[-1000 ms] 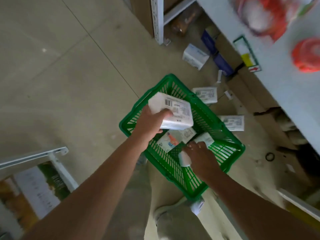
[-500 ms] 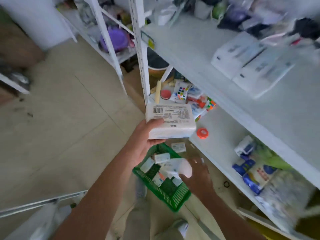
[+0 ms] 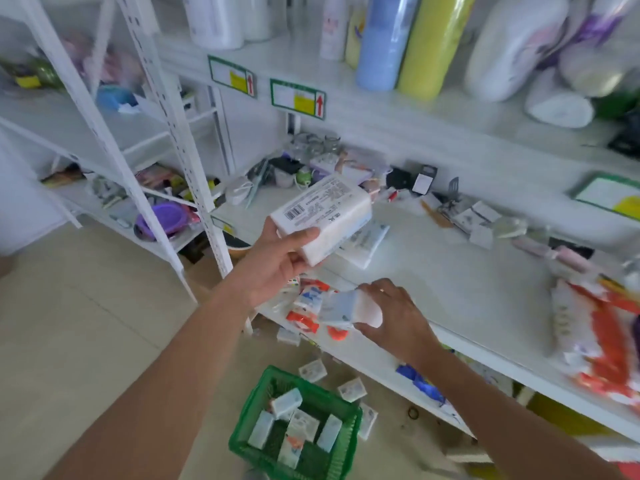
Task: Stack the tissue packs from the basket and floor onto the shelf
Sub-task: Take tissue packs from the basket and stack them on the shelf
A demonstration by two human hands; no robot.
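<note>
My left hand [image 3: 277,261] grips a white tissue pack [image 3: 322,216] with a barcode label, held above the white middle shelf [image 3: 450,282]. Just behind it a few tissue packs [image 3: 363,245] lie on that shelf. My right hand [image 3: 394,317] holds a smaller, blurred tissue pack [image 3: 349,310] at the shelf's front edge. Down on the floor stands the green basket [image 3: 346,445] with several tissue packs [image 3: 298,427] in it. More packs [image 3: 351,389] lie loose on the floor beside it.
Small red and white packets [image 3: 304,306] lie on the lower shelf. Clutter lines the back of the middle shelf [image 3: 346,168]. Red-printed bags [image 3: 595,337] sit at its right end. Rolls and bottles [image 3: 398,39] stand on the top shelf. A white rack upright [image 3: 180,140] stands left.
Both hands rose from the basket to shelf height, each carrying its pack. The view swung up from the floor to the shelves. The left pack now hovers over the stack on the shelf.
</note>
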